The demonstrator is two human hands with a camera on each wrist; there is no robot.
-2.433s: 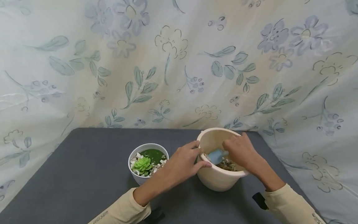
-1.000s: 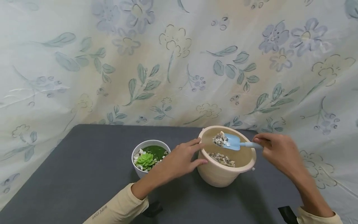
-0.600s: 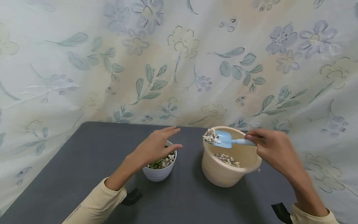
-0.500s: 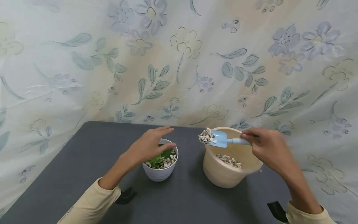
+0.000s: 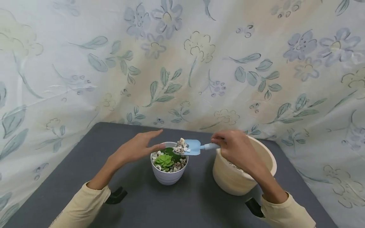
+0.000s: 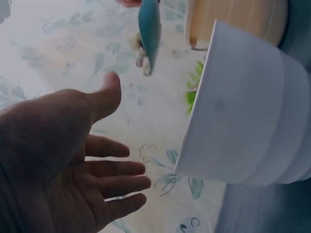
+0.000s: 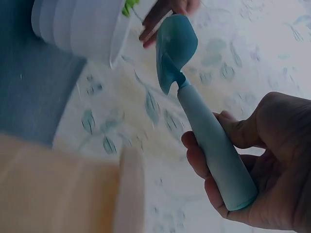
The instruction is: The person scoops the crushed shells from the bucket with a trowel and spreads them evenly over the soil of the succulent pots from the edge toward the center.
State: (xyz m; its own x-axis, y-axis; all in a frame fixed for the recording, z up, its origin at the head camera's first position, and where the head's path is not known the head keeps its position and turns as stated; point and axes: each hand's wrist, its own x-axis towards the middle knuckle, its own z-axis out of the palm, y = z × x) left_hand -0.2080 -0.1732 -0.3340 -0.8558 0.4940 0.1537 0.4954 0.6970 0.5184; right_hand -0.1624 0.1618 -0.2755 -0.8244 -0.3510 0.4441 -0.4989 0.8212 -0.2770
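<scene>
My right hand (image 5: 236, 148) grips the pale handle of a light blue hand trowel (image 5: 192, 147), its fingers curled round it in the right wrist view. Small stones and shells (image 5: 181, 146) lie heaped on the blade, which is over the right part of a white pot (image 5: 168, 178). Inside that pot are a green succulent (image 5: 163, 161), pebbles and a flat green surface. My left hand (image 5: 131, 148) is held with fingers extended beside the pot's left rim, holding nothing. In the left wrist view its palm (image 6: 53, 165) faces the pot, apart from it.
A larger cream bucket (image 5: 233, 180) stands to the right under my right forearm, with some gravel (image 5: 238, 167) showing inside. Both containers are on a dark grey table (image 5: 171, 209). Behind the table hangs a floral sheet (image 5: 182, 63).
My left hand has let go of the bucket's rim and moved left to the white pot. My right hand has lifted the trowel, loaded with stones, out of the bucket and carried it left over the pot.
</scene>
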